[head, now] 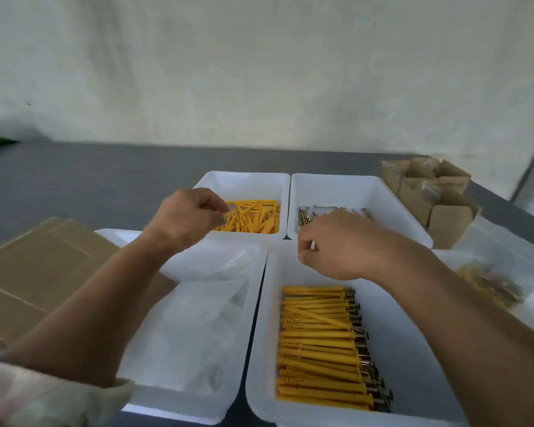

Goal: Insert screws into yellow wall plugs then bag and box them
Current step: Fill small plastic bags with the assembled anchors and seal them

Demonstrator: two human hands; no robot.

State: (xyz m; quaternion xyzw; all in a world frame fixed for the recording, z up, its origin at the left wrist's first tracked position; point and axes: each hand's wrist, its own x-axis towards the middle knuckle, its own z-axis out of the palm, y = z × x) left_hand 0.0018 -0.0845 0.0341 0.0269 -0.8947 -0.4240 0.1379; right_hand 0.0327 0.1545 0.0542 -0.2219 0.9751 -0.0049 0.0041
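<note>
Loose yellow wall plugs (253, 217) lie in the back left white tray (244, 180). My left hand (188, 217) hovers over that tray's left side, thumb and fingers pinched at the edge of the plug pile. Screws (309, 214) lie in the back right tray (361, 186). My right hand (336, 245) is over that tray's front rim with its fingers curled inward; anything inside them is hidden. The front right tray (413, 349) holds several yellow plugs with screws inserted (321, 346), laid in rows.
The front left tray (136, 238) holds clear plastic bags (198, 318). Flat cardboard (34, 272) lies at the left. Small open cardboard boxes (429, 192) stand at the back right, with a clear bag of filled plugs (487, 285) in front of them. The table (90, 180) is grey.
</note>
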